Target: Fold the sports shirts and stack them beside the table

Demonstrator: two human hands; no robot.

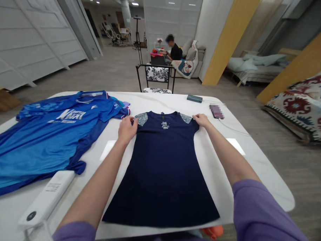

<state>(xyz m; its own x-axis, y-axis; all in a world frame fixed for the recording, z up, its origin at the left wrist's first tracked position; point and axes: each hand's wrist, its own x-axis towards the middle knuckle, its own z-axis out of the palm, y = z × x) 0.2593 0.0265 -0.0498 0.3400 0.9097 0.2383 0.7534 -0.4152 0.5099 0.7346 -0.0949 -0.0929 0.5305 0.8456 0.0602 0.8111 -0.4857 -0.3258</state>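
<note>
A dark navy top (162, 169) lies flat on the white table (256, 166), neckline away from me, with grey patterned patches at both shoulders. My left hand (127, 129) is closed on its left shoulder. At the other corner, my right hand (201, 119) pinches the right shoulder. Both arms reach forward over the table, purple sleeves at my upper arms.
A bright blue jersey (49, 137) is spread on the table's left side. A white box (46, 197) sits near the front left edge. A phone (216, 111) and a dark case (194, 98) lie at the far right. A chair (156, 78) stands behind; a person sits further back.
</note>
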